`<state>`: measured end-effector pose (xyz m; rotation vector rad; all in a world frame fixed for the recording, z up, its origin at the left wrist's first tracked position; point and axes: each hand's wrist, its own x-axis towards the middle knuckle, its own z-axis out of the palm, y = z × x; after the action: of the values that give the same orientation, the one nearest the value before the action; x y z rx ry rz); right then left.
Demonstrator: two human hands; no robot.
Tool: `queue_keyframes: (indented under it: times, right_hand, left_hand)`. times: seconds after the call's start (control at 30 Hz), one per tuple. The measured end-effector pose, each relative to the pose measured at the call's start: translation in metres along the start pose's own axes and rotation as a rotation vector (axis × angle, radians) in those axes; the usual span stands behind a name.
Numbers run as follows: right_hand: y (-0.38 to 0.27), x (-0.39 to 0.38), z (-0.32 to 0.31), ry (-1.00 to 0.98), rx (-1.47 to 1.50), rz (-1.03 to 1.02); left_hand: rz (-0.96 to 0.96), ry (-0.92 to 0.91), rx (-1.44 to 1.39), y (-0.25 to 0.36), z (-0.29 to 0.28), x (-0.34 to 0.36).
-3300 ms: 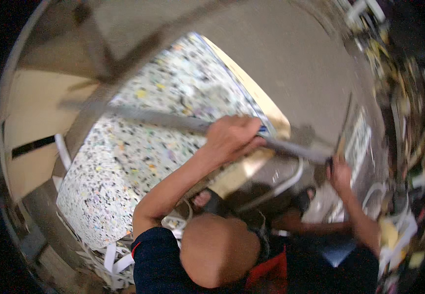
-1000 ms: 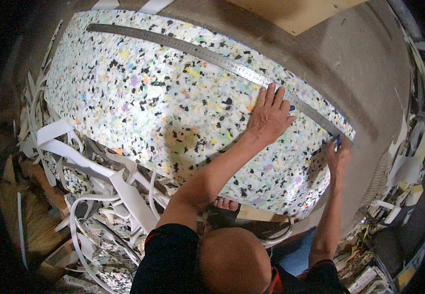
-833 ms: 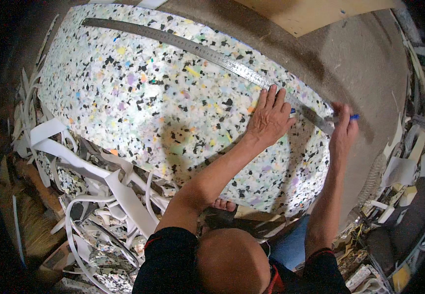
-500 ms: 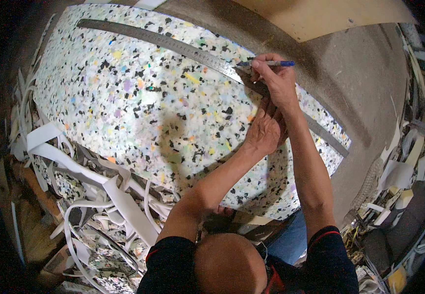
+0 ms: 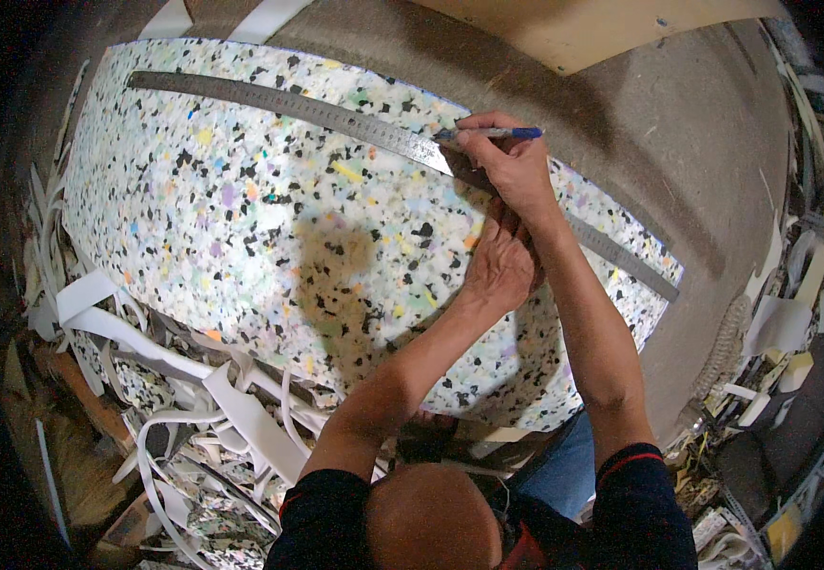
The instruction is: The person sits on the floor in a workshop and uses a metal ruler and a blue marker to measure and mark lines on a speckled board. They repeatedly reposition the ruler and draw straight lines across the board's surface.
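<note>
A large sheet of speckled multicoloured rebonded foam [image 5: 279, 237] lies in front of me. A long steel ruler [image 5: 317, 112] runs slantwise across its far part, from upper left to lower right. My left hand [image 5: 502, 266] lies on the foam with its fingers stretched toward the ruler; the fingertips are partly hidden behind my right wrist. Above it, my right hand [image 5: 518, 176] pinches a pen [image 5: 498, 133] with a blue end. The pen is tilted almost flat, its tip pointing left, close to the ruler's far edge. Whether the tip touches the foam I cannot tell.
White foam strips and offcuts [image 5: 250, 418] are heaped at the lower left. More scraps [image 5: 773, 332] lie along the right side. A tan board [image 5: 612, 33] reaches in at the top over the grey floor [image 5: 659, 142]. Two white strips [image 5: 269, 17] lie beyond the far edge.
The view has shifted a little, so the foam's far edge and the ruler's left end sit lower. My right hand, with the pen, is slightly further left. My left hand stays by the ruler.
</note>
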<state>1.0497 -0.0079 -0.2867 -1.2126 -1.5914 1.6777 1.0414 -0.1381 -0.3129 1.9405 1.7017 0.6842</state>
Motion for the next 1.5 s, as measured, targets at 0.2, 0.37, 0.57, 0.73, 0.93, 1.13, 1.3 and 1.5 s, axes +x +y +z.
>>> queue_keyframes:
  times: [0.2, 0.37, 0.57, 0.73, 0.93, 1.13, 1.3, 1.5]
  right_hand:
    - [-0.002, 0.002, 0.004, -0.006, -0.041, -0.054]
    - [0.000, -0.001, 0.004, -0.029, 0.024, -0.008]
    - [0.008, 0.002, 0.006, -0.037, 0.002, 0.000]
    - [0.008, 0.003, 0.006, -0.044, -0.024, -0.032]
    - [0.002, 0.000, 0.006, 0.015, -0.082, -0.035]
    - [0.006, 0.001, 0.006, -0.032, -0.104, -0.060]
    - [0.007, 0.001, 0.008, -0.036, -0.051, -0.050]
    - [0.005, -0.001, 0.006, -0.015, -0.073, -0.078]
  left_hand:
    - [0.017, 0.057, -0.002, -0.002, 0.003, -0.001]
    - [-0.026, -0.047, 0.047, -0.001, 0.004, -0.003]
    - [0.007, 0.044, -0.069, -0.003, 0.005, -0.002]
    - [0.013, 0.104, -0.111, -0.003, 0.005, -0.002]
    - [0.023, 0.107, -0.067, -0.003, 0.004, -0.002]
    - [0.026, 0.093, -0.087, -0.005, 0.008, -0.003]
    - [-0.001, 0.036, -0.087, -0.004, 0.004, -0.003]
    - [-0.022, -0.064, -0.042, -0.001, -0.008, 0.000]
